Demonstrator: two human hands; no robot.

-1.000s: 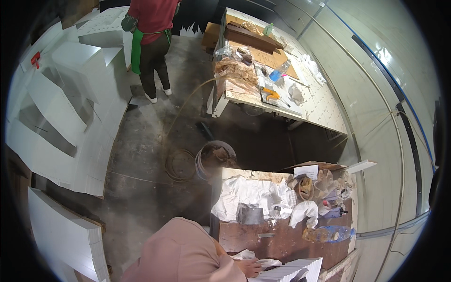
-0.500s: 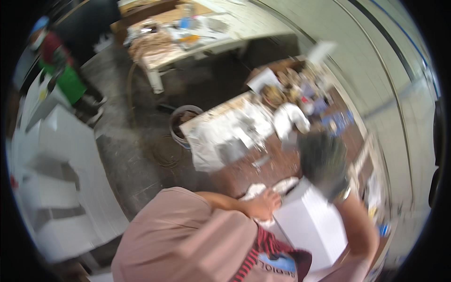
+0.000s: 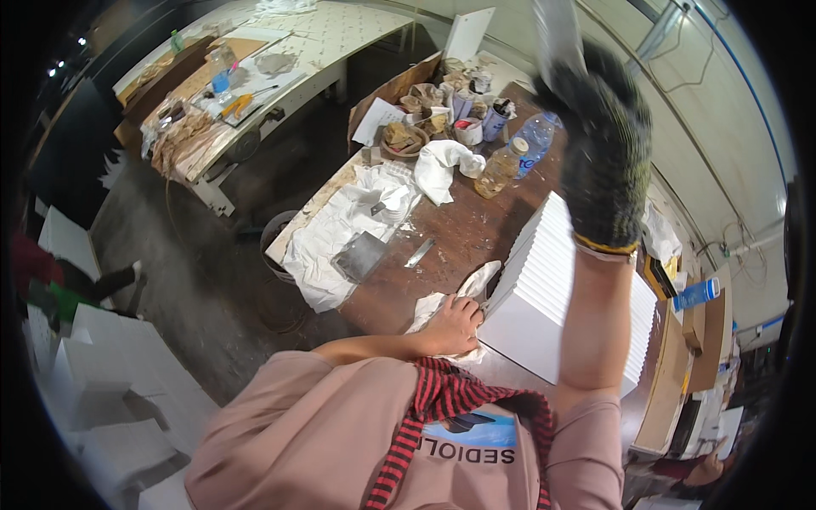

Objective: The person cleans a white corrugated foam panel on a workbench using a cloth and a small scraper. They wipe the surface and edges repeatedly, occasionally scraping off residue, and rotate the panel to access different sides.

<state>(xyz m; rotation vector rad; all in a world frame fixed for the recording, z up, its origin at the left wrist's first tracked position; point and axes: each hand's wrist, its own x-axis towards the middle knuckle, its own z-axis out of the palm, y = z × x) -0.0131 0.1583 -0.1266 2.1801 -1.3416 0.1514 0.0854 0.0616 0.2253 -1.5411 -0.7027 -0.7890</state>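
A white piece with a ribbed top (image 3: 540, 293) lies in front of me on the brown worktable (image 3: 455, 225). My bare left hand (image 3: 455, 326) is closed at its left corner, fingers curled against the edge, with a crumpled white cloth (image 3: 422, 316) under the hand. Raised high above the far end of the piece is my right hand (image 3: 603, 149), in a dark knitted glove with a yellow cuff. It is closed on a pale flat piece (image 3: 557, 34), smeared by motion, whose kind I cannot make out.
White paper (image 3: 319, 263), a dark grey sheet (image 3: 360, 257) and a small metal strip (image 3: 420, 252) lie on the table's left. Beyond stand an amber bottle (image 3: 501, 170), a clear bottle (image 3: 535, 144) and several cups. A bucket (image 3: 276, 234) stands beside the table; a person (image 3: 42, 276) is far left.
My right hand has risen up and away from the ribbed white piece. My left hand stays at its corner. The view has swung to the right and is sharper.
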